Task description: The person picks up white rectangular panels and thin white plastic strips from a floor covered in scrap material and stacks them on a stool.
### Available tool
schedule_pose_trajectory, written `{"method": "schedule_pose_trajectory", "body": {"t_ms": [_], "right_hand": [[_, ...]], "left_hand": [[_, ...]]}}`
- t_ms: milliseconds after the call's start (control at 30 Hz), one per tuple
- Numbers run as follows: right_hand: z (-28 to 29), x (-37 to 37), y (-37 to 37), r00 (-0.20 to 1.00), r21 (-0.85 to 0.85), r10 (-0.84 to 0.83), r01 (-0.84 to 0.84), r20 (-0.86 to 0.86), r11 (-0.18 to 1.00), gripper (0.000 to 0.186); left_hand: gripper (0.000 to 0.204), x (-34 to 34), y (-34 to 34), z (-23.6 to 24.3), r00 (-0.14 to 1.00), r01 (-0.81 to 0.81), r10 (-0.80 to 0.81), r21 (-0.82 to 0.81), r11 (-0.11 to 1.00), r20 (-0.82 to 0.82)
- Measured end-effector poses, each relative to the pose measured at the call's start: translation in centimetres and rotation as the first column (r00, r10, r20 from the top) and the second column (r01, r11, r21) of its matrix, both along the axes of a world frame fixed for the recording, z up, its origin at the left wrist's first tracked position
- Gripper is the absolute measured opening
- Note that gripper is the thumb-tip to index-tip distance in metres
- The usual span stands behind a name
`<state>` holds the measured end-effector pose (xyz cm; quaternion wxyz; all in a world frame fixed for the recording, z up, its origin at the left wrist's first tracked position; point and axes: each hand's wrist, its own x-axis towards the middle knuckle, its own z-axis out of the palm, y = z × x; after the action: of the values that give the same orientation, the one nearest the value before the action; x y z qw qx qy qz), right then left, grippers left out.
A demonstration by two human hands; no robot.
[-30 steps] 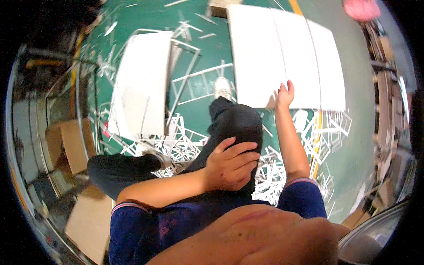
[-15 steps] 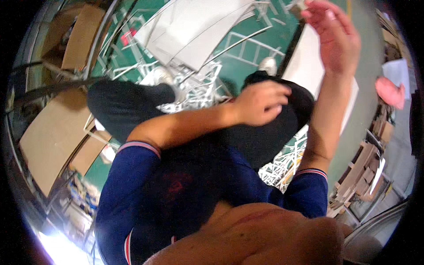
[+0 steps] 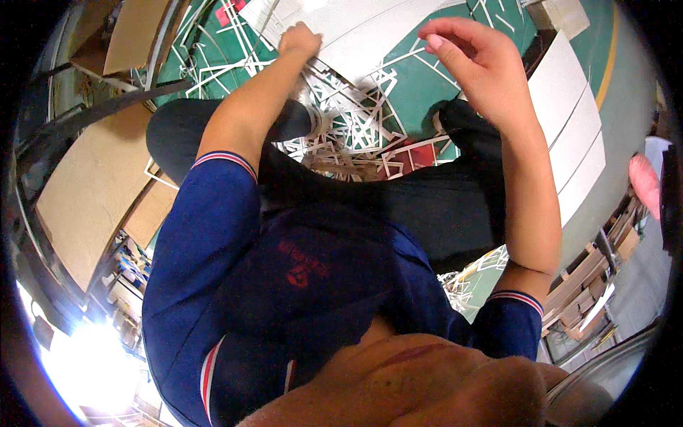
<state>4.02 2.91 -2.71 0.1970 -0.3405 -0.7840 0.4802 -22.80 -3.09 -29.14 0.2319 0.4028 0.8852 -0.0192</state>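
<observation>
My left hand [image 3: 300, 41] is closed at the near left edge of a large white sheet [image 3: 370, 35], its fingers curled at the sheet's border. The sheet has dark lines across it and lies low in front of me, partly over thin white offcut strips [image 3: 348, 117]. My right hand [image 3: 487, 71] hangs in the air to the right of the sheet, fingers bent and thumb apart, with nothing visible in it. Both my arms reach forward over my bent legs.
More white sheets [image 3: 569, 121] lie on the right, by a pale block [image 3: 558, 16]. Brown cardboard panels [image 3: 92, 192] stand on the left, close to a dark curved bar [image 3: 107, 107]. A red piece [image 3: 411, 158] sits among the strips. Cardboard pieces [image 3: 587, 285] are piled at the right.
My left hand has moved from above my lap forward and left to the white sheet's edge. My right hand has come lower and inward. The view has shifted.
</observation>
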Motion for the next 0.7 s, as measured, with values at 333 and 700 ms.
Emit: {"method": "schedule_pose_trajectory", "body": {"t_ms": [333,700], "right_hand": [[4.9,1.3,2.9,0.994,-0.118,0.015,-0.003,0.105,0.993,0.016],[4.9,1.7,4.8,0.991,-0.382,-0.112,0.129,0.067,0.915,0.016]], "left_hand": [[0.081,-1.5,2.9,-1.9,0.988,0.002,-0.042,-0.259,0.966,-0.148],[0.065,-7.2,2.3,-2.4,0.988,0.128,-0.114,-0.142,0.982,0.107]]}}
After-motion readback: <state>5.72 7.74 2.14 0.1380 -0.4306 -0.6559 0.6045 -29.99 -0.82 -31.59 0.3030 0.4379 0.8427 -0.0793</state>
